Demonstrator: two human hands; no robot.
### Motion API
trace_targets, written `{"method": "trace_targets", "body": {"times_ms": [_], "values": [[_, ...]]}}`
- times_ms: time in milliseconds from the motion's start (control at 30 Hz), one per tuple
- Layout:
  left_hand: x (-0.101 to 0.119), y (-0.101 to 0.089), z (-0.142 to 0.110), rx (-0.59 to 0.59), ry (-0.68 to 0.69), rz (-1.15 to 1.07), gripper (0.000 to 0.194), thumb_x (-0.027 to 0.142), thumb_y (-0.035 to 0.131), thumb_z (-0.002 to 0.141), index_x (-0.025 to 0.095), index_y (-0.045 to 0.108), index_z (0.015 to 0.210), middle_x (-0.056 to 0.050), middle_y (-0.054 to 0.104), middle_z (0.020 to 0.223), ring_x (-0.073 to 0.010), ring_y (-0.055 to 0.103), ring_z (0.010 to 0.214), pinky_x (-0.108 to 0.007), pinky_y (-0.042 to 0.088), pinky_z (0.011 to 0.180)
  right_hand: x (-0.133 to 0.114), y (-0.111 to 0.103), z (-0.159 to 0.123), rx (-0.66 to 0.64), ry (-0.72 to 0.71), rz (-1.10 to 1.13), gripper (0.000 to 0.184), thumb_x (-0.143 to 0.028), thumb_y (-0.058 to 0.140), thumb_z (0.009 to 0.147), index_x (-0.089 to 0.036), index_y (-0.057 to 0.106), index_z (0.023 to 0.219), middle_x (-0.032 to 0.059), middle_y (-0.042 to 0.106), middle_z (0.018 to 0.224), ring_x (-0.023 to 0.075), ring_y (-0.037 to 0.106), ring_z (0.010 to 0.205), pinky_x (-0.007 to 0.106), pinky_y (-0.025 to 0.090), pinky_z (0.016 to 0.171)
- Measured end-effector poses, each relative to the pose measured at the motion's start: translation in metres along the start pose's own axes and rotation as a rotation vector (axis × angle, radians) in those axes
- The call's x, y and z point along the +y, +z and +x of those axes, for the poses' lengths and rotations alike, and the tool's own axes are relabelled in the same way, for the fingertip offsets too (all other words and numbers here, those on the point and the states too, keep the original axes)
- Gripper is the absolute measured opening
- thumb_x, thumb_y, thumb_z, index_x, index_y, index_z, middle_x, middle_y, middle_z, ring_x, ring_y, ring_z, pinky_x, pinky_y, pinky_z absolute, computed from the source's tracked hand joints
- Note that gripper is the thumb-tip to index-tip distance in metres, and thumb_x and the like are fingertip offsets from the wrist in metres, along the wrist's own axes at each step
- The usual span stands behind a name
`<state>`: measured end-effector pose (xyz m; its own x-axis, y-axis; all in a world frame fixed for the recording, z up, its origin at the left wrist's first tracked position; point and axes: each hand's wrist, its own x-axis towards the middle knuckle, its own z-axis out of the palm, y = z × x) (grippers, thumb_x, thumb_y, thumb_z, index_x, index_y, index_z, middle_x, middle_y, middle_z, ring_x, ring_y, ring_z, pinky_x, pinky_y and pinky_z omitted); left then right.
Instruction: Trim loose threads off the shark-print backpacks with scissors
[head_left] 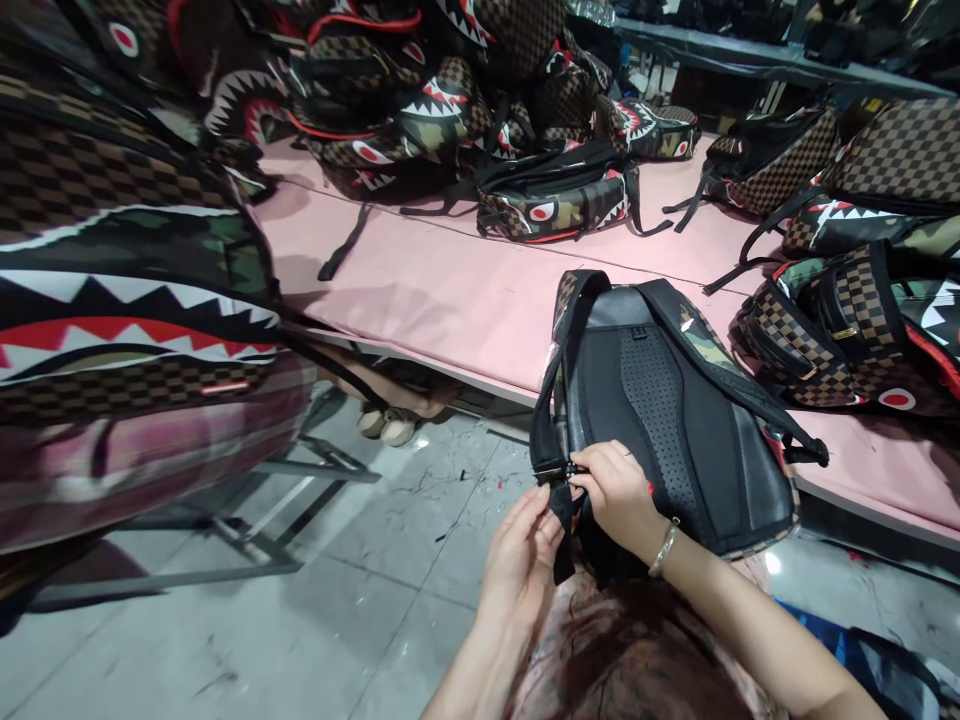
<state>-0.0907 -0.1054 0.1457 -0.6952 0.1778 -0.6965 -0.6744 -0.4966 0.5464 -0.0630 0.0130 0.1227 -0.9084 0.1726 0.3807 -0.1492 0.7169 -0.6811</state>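
Together, both hands worked at the backpack's (pixel 652 400) black shoulder strap (pixel 545 440): the right hand's (pixel 619 490) fingers pinched its buckle end, the left hand's (pixel 525 545) curled around the webbing. The backpack leaned against the pink worktop's (pixel 450 300) edge.

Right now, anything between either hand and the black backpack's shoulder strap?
Nothing visible. Left hand and right hand both have fingers at the shoulder strap's lower end; other backpacks lie clear of it.
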Motion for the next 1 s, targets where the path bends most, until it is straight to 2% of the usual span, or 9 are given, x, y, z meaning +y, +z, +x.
{"method": "trace_targets", "body": {"times_ms": [100,167,333,433,833,1000], "values": [[0.000,-0.002,0.001,-0.008,-0.020,0.002,0.009,0.003,0.055,0.074,0.010,0.061,0.073,-0.007,0.069,0.069,-0.0149,0.067,0.058,-0.024,0.056,0.060,-0.002,-0.002,0.003,0.065,0.179,0.323,0.014,-0.016,0.044,0.085,-0.018,0.055,0.092,0.0010,0.060,0.079,0.0139,0.058,0.073,0.026,0.048,0.068],[0.001,-0.003,0.002,-0.015,-0.031,0.003,0.008,0.004,0.055,0.075,0.010,0.061,0.075,-0.009,0.070,0.071,-0.0170,0.067,0.060,-0.026,0.056,0.059,-0.001,-0.007,0.005,0.102,0.223,0.394,0.013,-0.017,0.045,0.084,-0.018,0.055,0.093,0.0001,0.060,0.077,0.0130,0.057,0.070,0.024,0.048,0.065],[0.001,-0.005,0.003,-0.015,-0.028,-0.007,0.010,0.003,0.054,0.076,0.011,0.060,0.074,-0.008,0.069,0.071,-0.0173,0.068,0.063,-0.026,0.056,0.060,0.011,-0.015,0.003,0.049,-0.019,0.049,0.015,-0.016,0.045,0.088,-0.017,0.060,0.088,0.0052,0.063,0.083,0.0176,0.056,0.080,0.031,0.044,0.078],[0.002,-0.005,0.004,-0.017,-0.027,-0.006,0.011,0.002,0.053,0.076,0.010,0.060,0.073,-0.008,0.069,0.072,-0.0171,0.068,0.063,-0.028,0.057,0.064,0.015,-0.012,0.000,-0.021,-0.105,-0.094,0.018,-0.017,0.044,0.091,-0.017,0.061,0.095,0.0065,0.064,0.088,0.0183,0.055,0.084,0.032,0.042,0.080],[0.001,-0.005,0.002,-0.060,-0.031,0.022,0.011,0.004,0.054,0.076,0.009,0.063,0.075,-0.010,0.070,0.074,-0.0164,0.067,0.062,-0.028,0.057,0.064,0.011,-0.014,0.002,-0.061,-0.201,-0.236,0.020,-0.022,0.046,0.091,-0.018,0.061,0.103,0.0069,0.065,0.093,0.0182,0.054,0.084,0.031,0.041,0.077],[-0.002,-0.010,0.004,-0.058,-0.002,0.022,0.007,0.006,0.060,0.072,0.011,0.063,0.074,-0.006,0.070,0.075,-0.0139,0.066,0.062,-0.024,0.055,0.063,0.007,-0.011,0.003,-0.050,-0.213,-0.245,0.020,-0.020,0.046,0.091,-0.018,0.060,0.104,0.0068,0.065,0.093,0.0188,0.054,0.083,0.031,0.041,0.076]]}}
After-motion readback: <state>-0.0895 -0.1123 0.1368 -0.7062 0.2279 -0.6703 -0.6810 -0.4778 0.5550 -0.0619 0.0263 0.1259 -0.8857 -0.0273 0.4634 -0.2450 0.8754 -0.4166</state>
